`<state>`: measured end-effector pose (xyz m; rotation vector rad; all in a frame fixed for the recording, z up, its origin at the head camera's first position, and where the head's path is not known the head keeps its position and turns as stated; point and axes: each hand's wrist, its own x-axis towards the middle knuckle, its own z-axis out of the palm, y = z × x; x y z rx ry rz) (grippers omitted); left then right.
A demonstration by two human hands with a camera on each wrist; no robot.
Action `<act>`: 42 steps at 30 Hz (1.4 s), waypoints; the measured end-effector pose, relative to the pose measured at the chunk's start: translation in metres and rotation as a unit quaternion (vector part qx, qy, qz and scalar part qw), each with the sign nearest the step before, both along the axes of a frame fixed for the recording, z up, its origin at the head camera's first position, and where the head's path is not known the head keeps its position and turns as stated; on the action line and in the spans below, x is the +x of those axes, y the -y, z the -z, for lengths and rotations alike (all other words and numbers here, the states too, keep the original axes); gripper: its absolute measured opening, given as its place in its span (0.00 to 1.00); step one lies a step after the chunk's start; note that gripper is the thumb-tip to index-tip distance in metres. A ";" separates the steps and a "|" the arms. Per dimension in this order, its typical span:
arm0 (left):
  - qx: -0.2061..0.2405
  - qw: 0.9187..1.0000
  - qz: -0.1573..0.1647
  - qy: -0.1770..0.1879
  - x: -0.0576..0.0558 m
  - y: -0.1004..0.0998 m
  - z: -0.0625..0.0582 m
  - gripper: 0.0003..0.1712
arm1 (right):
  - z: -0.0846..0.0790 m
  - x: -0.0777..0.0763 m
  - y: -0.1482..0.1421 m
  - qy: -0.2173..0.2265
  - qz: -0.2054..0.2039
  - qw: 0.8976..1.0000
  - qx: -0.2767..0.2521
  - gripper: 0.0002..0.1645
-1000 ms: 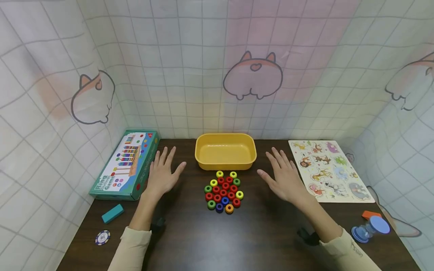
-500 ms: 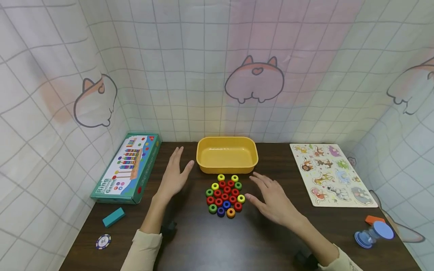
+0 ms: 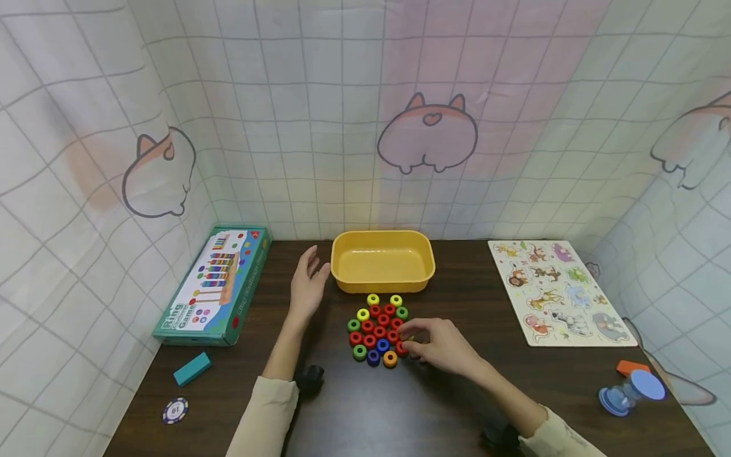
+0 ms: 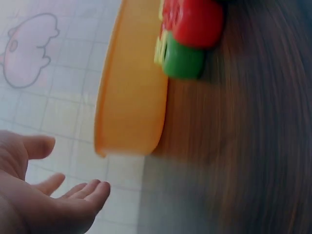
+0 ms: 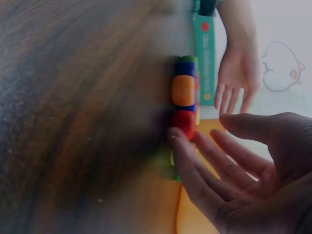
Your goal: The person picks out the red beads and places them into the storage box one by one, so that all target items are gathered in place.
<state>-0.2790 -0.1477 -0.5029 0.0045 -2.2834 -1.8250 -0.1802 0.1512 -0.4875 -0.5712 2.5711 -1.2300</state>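
A cluster of small red, yellow, green, blue and orange rings lies on the dark table, with a red ring (image 3: 370, 341) in its lower part. My right hand (image 3: 442, 346) is at the cluster's right edge, its thumb and forefinger apart. In the right wrist view its fingers are loosely bent beside a red ring (image 5: 183, 122), and an orange ring (image 5: 183, 90) sits beyond. The yellow ring at that edge is mostly hidden by the hand. My left hand (image 3: 308, 289) holds nothing; its relaxed fingers are by the left end of the yellow tray (image 3: 382, 287).
A green game box (image 3: 228, 304) lies at the left, with a teal block (image 3: 192, 369) and a poker chip (image 3: 175, 410) in front. An animal puzzle board (image 3: 562, 295), a blue sand timer (image 3: 631, 392) and an orange block (image 3: 632, 367) are at the right. Patterned cloth hangs behind.
My right hand has moved left and towards me, reaching the ring cluster. My left hand has moved right, closer to the tray. The rings look unmoved.
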 end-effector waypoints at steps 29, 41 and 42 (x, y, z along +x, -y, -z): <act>0.288 0.956 -0.056 -0.004 -0.008 -0.025 0.019 0.38 | -0.014 -0.022 0.011 0.117 -0.020 0.990 -0.080 0.10; 0.293 0.955 -0.041 0.026 -0.002 -0.023 0.005 0.39 | -0.062 -0.076 0.021 0.117 -0.009 0.986 -0.117 0.12; 0.291 0.955 -0.039 0.027 0.000 -0.023 0.003 0.40 | -0.065 -0.083 0.023 0.120 -0.010 0.986 -0.118 0.12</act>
